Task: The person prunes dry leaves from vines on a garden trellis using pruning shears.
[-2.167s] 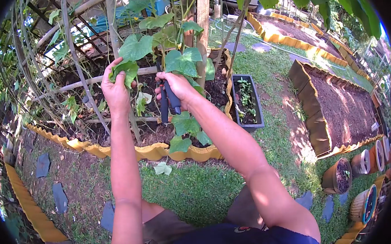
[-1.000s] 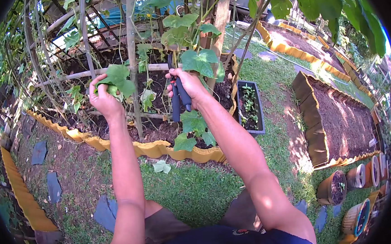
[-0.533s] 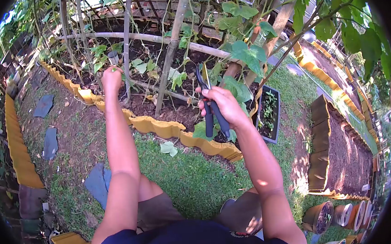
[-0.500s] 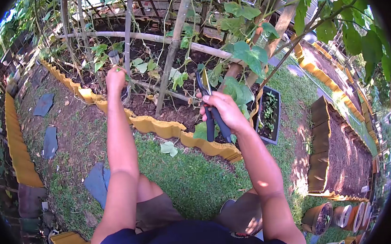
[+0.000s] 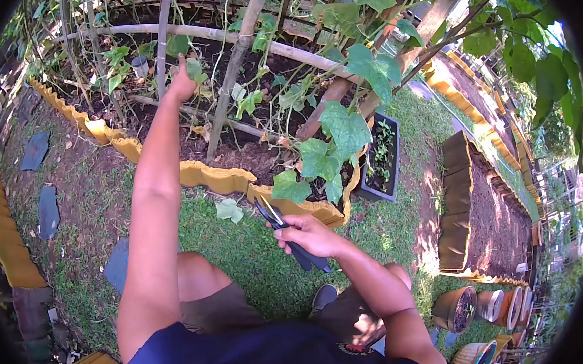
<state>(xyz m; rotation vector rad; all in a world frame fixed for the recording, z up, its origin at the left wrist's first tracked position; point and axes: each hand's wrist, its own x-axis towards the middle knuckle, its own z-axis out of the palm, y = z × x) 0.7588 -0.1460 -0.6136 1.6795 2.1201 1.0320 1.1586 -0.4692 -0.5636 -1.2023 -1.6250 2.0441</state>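
My left hand [image 5: 182,83] reaches in among the climbing vines, beside a thin upright stake [image 5: 163,45]. One finger is stretched upward close to a green leaf [image 5: 177,45], and a smaller leaf overlaps the hand's right side. Other fingers are partly hidden, and I see nothing held. Lower down, over the bed's edge and the grass, my right hand [image 5: 307,236] is closed round black-handled pruning shears [image 5: 307,258]. Their blades point up and to the left, apart from any stem. Large vine leaves [image 5: 320,158] hang just beyond the shears.
Yellow scalloped edging [image 5: 217,178] borders the soil bed. Slanted wooden poles [image 5: 239,64] and a horizontal pole [image 5: 210,34] stand among the vines. A detached leaf [image 5: 228,211] lies on the grass. To the right are a black planter [image 5: 379,159] and several pots [image 5: 456,309].
My left hand has moved forward to the other side of the thin stake, and its fingers have stretched out. My right hand has drawn back toward me with the shears, which now tilt left.
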